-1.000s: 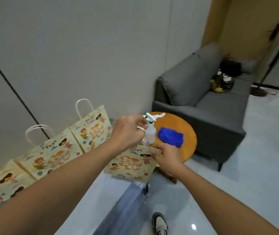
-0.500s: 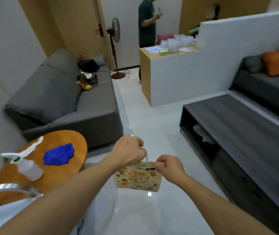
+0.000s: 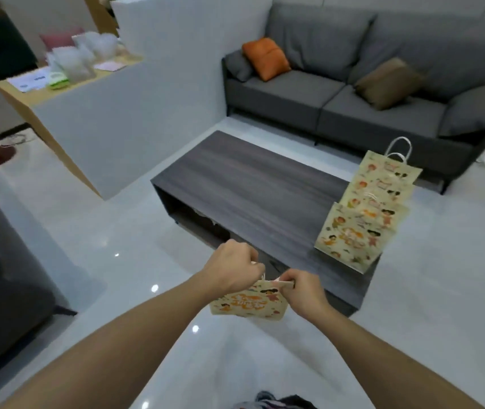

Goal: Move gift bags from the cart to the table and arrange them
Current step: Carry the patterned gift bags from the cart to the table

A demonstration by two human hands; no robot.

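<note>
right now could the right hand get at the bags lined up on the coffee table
Probably not yet. The right hand pinches the top edge of the carried gift bag, as does the left hand, and the row of gift bags stands farther along the coffee table. Nothing blocks the way.

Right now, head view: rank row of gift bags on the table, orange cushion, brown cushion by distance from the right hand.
From the right hand:
1. Row of gift bags, standing at the table's right end, just ahead and to the right.
2. Brown cushion, on the sofa's right seat.
3. Orange cushion, at the sofa's left corner; close to the brown one, so this order is loose.
</note>
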